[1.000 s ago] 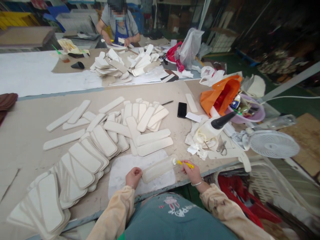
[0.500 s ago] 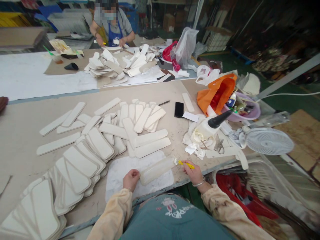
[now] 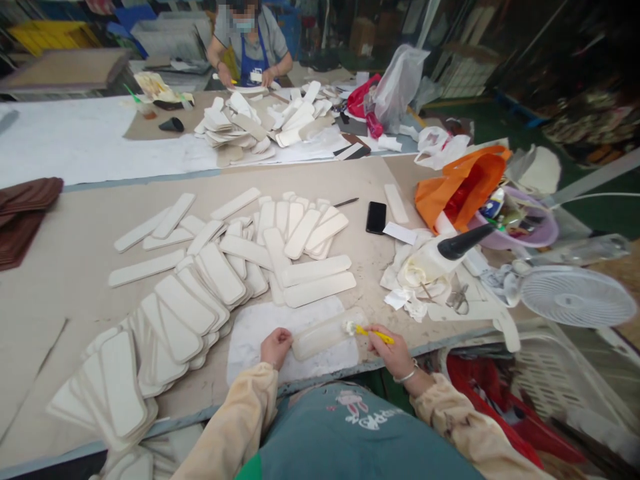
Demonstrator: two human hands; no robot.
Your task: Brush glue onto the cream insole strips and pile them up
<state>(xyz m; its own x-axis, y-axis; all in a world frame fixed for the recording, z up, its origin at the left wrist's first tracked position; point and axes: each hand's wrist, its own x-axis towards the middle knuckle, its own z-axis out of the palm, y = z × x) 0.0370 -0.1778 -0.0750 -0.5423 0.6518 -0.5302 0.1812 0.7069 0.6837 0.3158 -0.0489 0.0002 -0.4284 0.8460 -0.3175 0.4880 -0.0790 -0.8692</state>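
Observation:
My left hand (image 3: 275,347) is closed, its fingers pressed on the left end of a long cream strip (image 3: 325,332) that lies on a white mat (image 3: 260,333) at the table's front edge. My right hand (image 3: 393,350) grips a yellow-handled brush (image 3: 370,331). The brush's white head touches the strip's right end. Many more cream strips (image 3: 300,233) lie fanned over the table just beyond the mat, and overlapping ones (image 3: 175,313) run in a row to the left.
A black phone (image 3: 376,217), a glue bottle with a black nozzle (image 3: 450,250), scissors (image 3: 457,297), an orange bag (image 3: 465,183) and a small white fan (image 3: 575,297) lie to the right. A person (image 3: 250,43) works at the far table behind another pile of strips (image 3: 250,127).
The view has shifted slightly; both hands stay on the same strip, the brush head still at its right end.

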